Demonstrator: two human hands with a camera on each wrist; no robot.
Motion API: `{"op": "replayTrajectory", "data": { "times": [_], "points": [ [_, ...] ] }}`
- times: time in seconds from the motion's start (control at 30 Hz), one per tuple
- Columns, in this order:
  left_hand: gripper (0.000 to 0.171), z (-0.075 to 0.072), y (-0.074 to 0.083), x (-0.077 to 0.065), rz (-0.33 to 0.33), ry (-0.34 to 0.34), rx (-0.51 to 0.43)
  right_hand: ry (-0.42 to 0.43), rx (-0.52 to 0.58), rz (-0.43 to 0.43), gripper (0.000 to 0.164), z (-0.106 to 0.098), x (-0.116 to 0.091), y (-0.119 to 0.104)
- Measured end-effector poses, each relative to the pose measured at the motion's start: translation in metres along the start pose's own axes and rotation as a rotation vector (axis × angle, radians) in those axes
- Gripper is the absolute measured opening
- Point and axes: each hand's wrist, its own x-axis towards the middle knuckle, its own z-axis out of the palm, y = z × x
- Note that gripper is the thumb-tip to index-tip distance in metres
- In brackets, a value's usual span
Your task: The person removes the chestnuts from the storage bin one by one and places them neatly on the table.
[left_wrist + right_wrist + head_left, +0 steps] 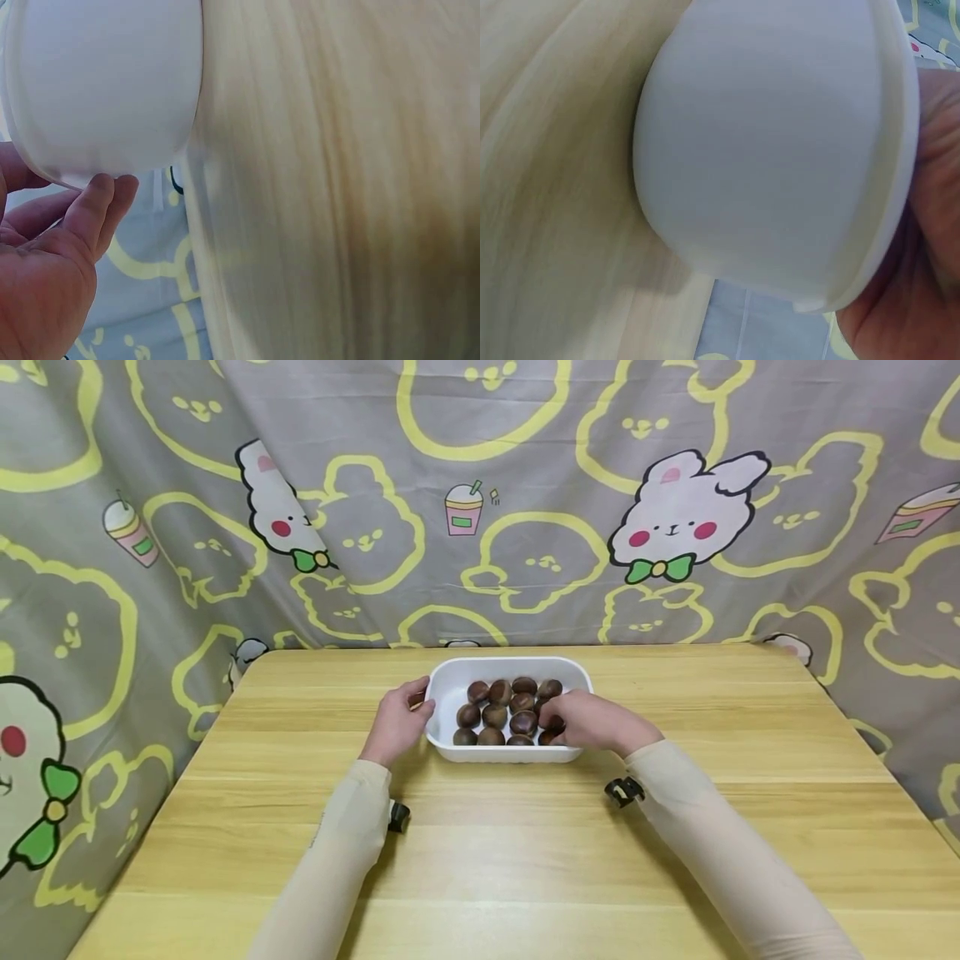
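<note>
A white rectangular container [450,681] with rounded corners stands on the table, holding several glossy brown chestnuts [523,722] grouped toward its middle and right. At its left end, my left hand [397,722] holds the rim. The left wrist view shows fingertips [97,187] against the outer wall just under that rim. Over the right end reaches my right hand [596,720], its index finger and thumb bent round a dark chestnut [555,724] inside. From the right wrist, the container's outer wall [757,150] hides those fingers, leaving mostly the palm side visible beyond the rim.
The light wood table [495,852] extends toward me and to both sides of the container. A grey curtain [525,485] with cartoon prints hangs behind its far edge and along the sides. Small black devices [624,792] sit at both wrists, below beige sleeves.
</note>
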Motion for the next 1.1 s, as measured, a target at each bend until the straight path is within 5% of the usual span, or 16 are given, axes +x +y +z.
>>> {"op": "replayTrajectory", "data": {
  "times": [0.4, 0.77, 1.1],
  "points": [
    [0.048, 0.002, -0.002, -0.001, 0.002, -0.008, 0.012, -0.009, 0.072, 0.059, 0.016, -0.002, -0.001, -0.001],
    [0.043, 0.003, -0.002, -0.002, -0.006, 0.013, -0.008, 0.114, 0.204, 0.132, 0.027, -0.004, -0.01, 0.001],
    [0.042, 0.003, -0.001, -0.002, -0.005, 0.013, -0.007, 0.321, 0.291, 0.131, 0.028, -0.011, -0.024, 0.003]
  ]
}}
